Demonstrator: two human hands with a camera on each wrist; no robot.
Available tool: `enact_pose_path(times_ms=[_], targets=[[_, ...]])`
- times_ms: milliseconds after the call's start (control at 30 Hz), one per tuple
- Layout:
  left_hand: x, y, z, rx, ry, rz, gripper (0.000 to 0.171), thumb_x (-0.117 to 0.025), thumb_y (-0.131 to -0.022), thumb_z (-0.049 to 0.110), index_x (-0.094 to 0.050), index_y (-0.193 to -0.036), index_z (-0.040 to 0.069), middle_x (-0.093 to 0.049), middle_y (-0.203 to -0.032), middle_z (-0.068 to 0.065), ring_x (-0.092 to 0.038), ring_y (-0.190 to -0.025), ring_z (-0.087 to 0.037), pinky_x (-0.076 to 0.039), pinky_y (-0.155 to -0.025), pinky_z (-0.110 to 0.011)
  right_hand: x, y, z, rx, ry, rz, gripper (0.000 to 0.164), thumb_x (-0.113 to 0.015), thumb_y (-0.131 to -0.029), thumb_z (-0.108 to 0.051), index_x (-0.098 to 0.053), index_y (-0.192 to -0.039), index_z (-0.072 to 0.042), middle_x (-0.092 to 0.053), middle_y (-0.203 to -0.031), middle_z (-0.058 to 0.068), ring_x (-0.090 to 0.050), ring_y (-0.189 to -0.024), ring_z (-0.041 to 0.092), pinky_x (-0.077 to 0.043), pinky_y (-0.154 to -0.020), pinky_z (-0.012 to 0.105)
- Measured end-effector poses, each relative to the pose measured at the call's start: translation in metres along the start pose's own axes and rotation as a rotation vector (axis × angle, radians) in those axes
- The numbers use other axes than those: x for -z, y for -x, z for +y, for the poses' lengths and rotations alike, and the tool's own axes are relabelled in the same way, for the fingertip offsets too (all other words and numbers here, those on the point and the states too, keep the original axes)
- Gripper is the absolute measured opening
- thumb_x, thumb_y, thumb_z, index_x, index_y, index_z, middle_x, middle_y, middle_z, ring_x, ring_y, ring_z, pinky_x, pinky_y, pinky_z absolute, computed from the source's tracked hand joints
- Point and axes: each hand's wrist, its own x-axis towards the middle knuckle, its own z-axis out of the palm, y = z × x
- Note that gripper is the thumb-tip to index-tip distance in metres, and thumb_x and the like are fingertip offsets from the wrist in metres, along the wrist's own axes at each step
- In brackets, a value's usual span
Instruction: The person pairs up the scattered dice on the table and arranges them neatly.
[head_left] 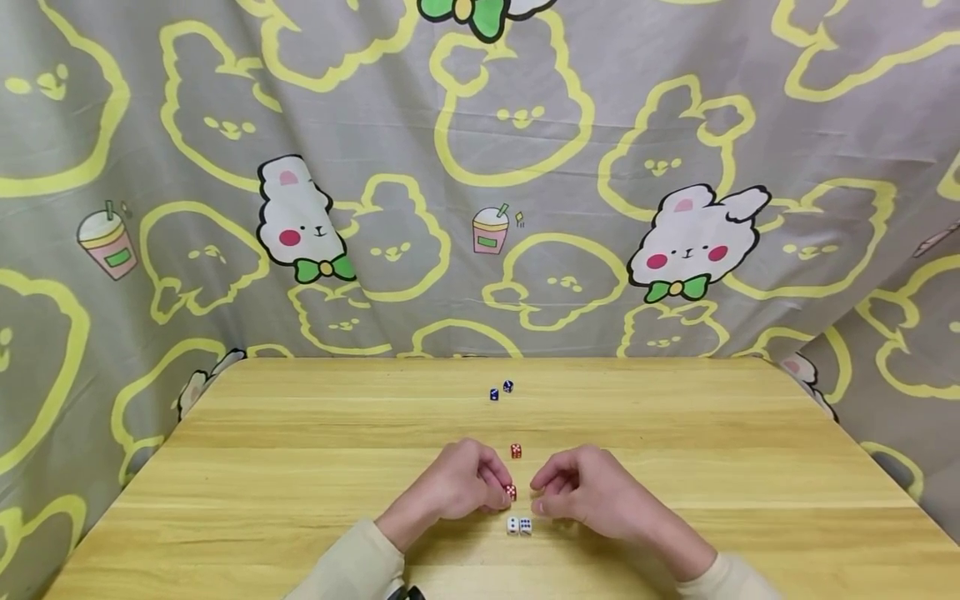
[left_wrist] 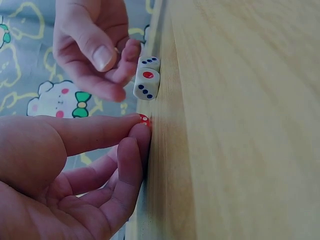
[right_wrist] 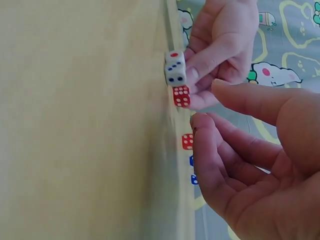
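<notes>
My left hand (head_left: 463, 483) pinches a red die (head_left: 512, 492) with white pips between thumb and fingertips, low over the wooden table. In the left wrist view only a corner of this red die (left_wrist: 144, 119) shows past the fingertips. Just to its right hovers my right hand (head_left: 592, 492), thumb and fingers loosely bent with a gap between them and nothing held. A second red die (head_left: 516, 451) lies a little farther from me. Nearer to me, a white die (head_left: 513, 526) sits side by side with another white die (head_left: 526, 526).
Toward the back of the wooden table (head_left: 300, 433) lie a blue die (head_left: 494, 394) and, slightly behind it to the right, another blue die (head_left: 508, 387). A grey patterned curtain (head_left: 405, 125) hangs behind the table's far edge and along both sides.
</notes>
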Motion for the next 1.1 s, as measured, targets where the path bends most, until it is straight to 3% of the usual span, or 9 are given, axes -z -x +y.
enact_pose_path(times_ms=[200, 633, 1100], targets=[[0.0, 0.0, 0.002, 0.002, -0.004, -0.001, 0.015, -0.084, -0.081, -0.006, -0.074, -0.084, 0.005, -0.074, -0.072, -0.005, -0.067, -0.062, -0.013, -0.05, -0.059, -0.025, 0.009, -0.004, -0.002, 0.001, 0.044, 0.07, 0.023, -0.085, -0.088, -0.016, -0.077, -0.106, -0.005, -0.071, -0.088, 0.002, -0.065, -0.082, 0.017, -0.053, -0.067, 0.022], [0.001, -0.001, 0.002, 0.014, -0.007, -0.007, 0.015, -0.084, -0.082, -0.004, -0.073, -0.084, 0.005, -0.074, -0.071, -0.004, -0.065, -0.06, -0.012, -0.048, -0.058, -0.025, 0.012, -0.038, -0.005, -0.054, 0.114, 0.172, 0.022, -0.085, -0.086, -0.008, -0.078, -0.108, -0.006, -0.071, -0.089, 0.002, -0.064, -0.082, 0.015, -0.052, -0.069, 0.023], [0.0, -0.001, 0.002, 0.012, -0.004, -0.011, 0.015, -0.084, -0.082, -0.005, -0.073, -0.084, 0.005, -0.073, -0.071, -0.004, -0.066, -0.06, -0.013, -0.047, -0.057, -0.024, 0.001, -0.059, -0.005, -0.114, 0.145, 0.154, 0.02, -0.087, -0.085, -0.006, -0.079, -0.103, -0.008, -0.071, -0.082, 0.001, -0.06, -0.07, 0.015, -0.048, -0.058, 0.026]])
